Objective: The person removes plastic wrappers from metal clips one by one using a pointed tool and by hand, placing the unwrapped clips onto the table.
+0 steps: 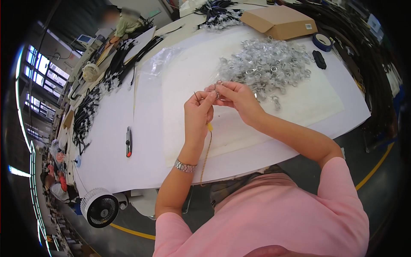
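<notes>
My left hand [200, 109] and my right hand [238, 97] meet over the white table covering, fingertips pinched together around a small metal ring piece [217, 89]. A thin pointed tool [196, 97] sticks up from my left hand, with a yellow end [209, 127] below the palm and a tan cord [206, 154] hanging from it. Just behind my right hand lies a large pile of metal hooks in clear wrapping [269, 64]. One wrapped piece [275, 102] rests apart from the pile.
A cardboard box [280, 22], blue tape roll [323, 42] and black object [319, 59] lie behind the pile. A box cutter [129, 142] is at left, near bundled black cords [92, 100]. A fan [102, 207] stands at the near left. Another person [126, 25] is at the far left.
</notes>
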{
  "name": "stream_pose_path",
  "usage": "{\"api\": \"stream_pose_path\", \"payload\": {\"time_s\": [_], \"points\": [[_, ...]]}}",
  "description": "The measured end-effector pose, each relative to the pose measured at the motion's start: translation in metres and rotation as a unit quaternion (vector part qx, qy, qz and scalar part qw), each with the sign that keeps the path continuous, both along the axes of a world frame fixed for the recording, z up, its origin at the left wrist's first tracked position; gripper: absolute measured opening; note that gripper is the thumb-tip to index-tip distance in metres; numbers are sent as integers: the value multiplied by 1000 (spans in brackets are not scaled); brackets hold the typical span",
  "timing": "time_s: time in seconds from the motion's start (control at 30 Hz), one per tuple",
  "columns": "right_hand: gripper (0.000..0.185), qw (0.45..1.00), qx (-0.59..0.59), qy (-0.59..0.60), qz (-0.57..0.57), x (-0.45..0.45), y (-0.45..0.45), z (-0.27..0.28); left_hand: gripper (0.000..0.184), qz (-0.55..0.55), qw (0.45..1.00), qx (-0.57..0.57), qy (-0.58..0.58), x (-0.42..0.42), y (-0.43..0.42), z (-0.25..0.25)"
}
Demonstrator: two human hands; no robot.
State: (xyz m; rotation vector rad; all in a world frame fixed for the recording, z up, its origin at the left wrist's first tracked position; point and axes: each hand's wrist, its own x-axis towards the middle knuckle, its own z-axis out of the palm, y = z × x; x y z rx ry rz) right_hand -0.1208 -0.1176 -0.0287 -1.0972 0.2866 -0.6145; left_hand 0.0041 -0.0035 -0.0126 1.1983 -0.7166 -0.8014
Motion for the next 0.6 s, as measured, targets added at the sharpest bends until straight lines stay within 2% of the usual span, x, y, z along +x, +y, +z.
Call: {"api": "stream_pose_path", "payload": {"time_s": [0.13,0.27,0.33,0.37,0.47,0.57,0.6], "points": [[29,999,-4,-10,35,-1,-2,1,23,-71,996,55,-5,9,4,13],[25,999,30,11,2,-4,-2,16,25,-45,998,26,-25,40,11,15],[25,990,36,7,140,-9,-11,14,26,-51,997,19,-55,43,14,21],[25,977,37,5,208,-11,-17,12,23,-73,997,21,-19,40,15,21],[27,944,147,43,292,-9,-21,3,19,-161,986,35,-20,37,13,17],[26,952,58,117,276,-16,-32,7,12,-88,989,61,-103,24,11,19],[26,960,-12,146,240,-16,-30,11,11,-57,986,69,-138,20,9,18]]}}
